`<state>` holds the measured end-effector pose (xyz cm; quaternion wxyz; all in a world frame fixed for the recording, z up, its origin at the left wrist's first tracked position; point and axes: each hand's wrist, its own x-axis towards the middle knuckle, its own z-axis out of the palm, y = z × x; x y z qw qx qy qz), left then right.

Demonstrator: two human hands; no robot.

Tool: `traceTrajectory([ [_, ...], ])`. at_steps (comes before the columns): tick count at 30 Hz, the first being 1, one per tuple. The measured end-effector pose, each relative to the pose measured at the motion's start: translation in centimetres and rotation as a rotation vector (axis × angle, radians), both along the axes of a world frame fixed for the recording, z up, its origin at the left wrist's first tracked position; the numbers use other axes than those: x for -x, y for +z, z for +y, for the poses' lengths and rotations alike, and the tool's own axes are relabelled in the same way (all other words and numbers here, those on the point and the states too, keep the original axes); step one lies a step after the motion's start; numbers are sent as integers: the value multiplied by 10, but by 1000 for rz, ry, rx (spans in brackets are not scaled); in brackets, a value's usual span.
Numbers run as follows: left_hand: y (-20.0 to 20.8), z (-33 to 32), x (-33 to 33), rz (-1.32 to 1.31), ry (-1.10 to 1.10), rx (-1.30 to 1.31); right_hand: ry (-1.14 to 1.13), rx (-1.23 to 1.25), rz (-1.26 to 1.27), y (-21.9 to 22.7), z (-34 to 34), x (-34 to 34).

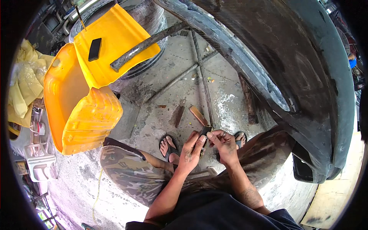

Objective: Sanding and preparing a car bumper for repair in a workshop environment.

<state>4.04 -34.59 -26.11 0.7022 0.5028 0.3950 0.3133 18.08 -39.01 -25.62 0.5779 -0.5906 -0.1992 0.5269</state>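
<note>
Between my knees, my left hand (189, 152) is closed around a small dark strip (206, 130), its thumb lying along it. The fingers of my right hand (225, 147) pinch at the upper end of the same strip. Just beyond the fingertips is a flat brown, wood-like piece (198, 115) with a pale, frayed-looking end. Whether that piece joins the dark strip or lies behind it, I cannot tell. My fingers hide much of the strip, and its exact kind does not show.
A large dark bumper-like panel (283, 50) rises at the right, resting on a bar frame (199, 65). At the left stands a cut yellow plastic container (92, 119) with a black phone (94, 50) on its flap. Sandalled feet rest on the stained concrete floor (153, 122).
</note>
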Motion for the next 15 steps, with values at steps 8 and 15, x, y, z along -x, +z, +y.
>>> traceTrajectory([
  [8, -3, 0, 1, 70, 86, -126, 59, 51, -171, 0, -1, -3],
  [15, -14, 0, 5, -25, 63, 228, 78, 95, -249, 2, 0, -6],
])
